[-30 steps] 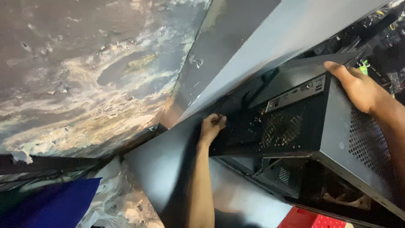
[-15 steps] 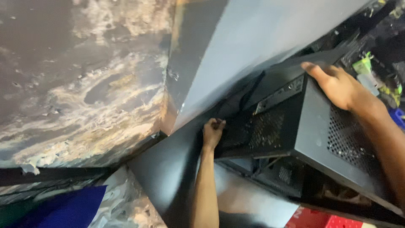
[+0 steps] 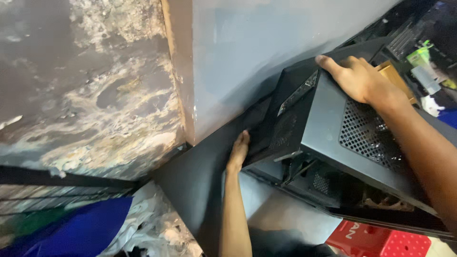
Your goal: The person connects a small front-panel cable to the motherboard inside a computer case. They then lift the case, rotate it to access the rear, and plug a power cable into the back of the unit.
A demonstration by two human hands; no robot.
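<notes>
Overhead, one black computer case (image 3: 323,128) (tilted), two hands, left hand (image 3: 239,151) flat underneath, right hand (image 3: 357,78) clasped over top edge.

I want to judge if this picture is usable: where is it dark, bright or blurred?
Head view: the grey wall panel is evenly lit and the brightest area; the black computer case is readable on its mesh side, but its underside falls into deep shadow; the left hand and right hand are sharp enough; the lower left corner, with blue cloth, is soft and smeared; the whole frame is tilted.
</notes>
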